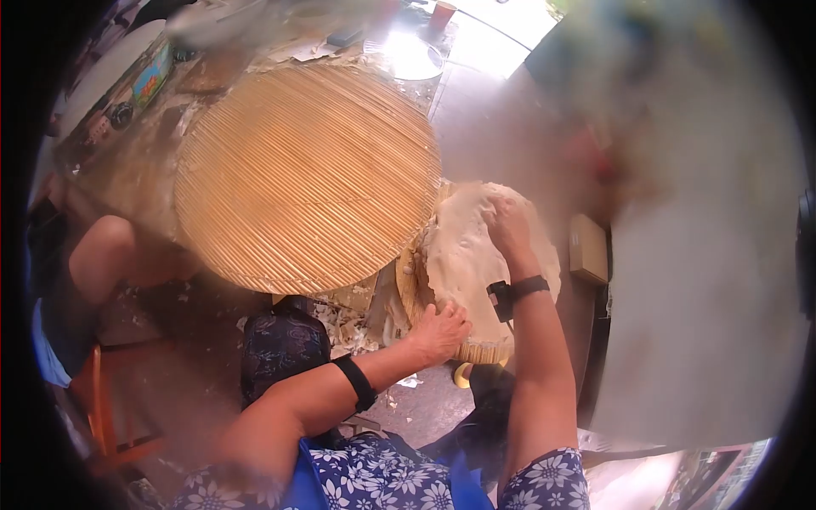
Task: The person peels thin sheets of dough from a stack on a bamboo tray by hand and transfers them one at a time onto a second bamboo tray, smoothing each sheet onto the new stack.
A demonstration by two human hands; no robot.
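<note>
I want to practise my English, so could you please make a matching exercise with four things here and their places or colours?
1. round slatted board
2. soft sheet
3. box
4. left hand

A. off-white, bumpy
B. brown, right of the sheet
C. at the sheet's near-left edge
D. golden, left of the sheet

Pairs: 1-D, 2-A, 3-B, 4-C

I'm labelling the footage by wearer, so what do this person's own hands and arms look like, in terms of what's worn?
Both the left hand and right hand are gloveless. A black band circles the left forearm; a black wristband with a small dark boxy device is on the right. The sleeves are blue with white daisy-like flowers.
</note>
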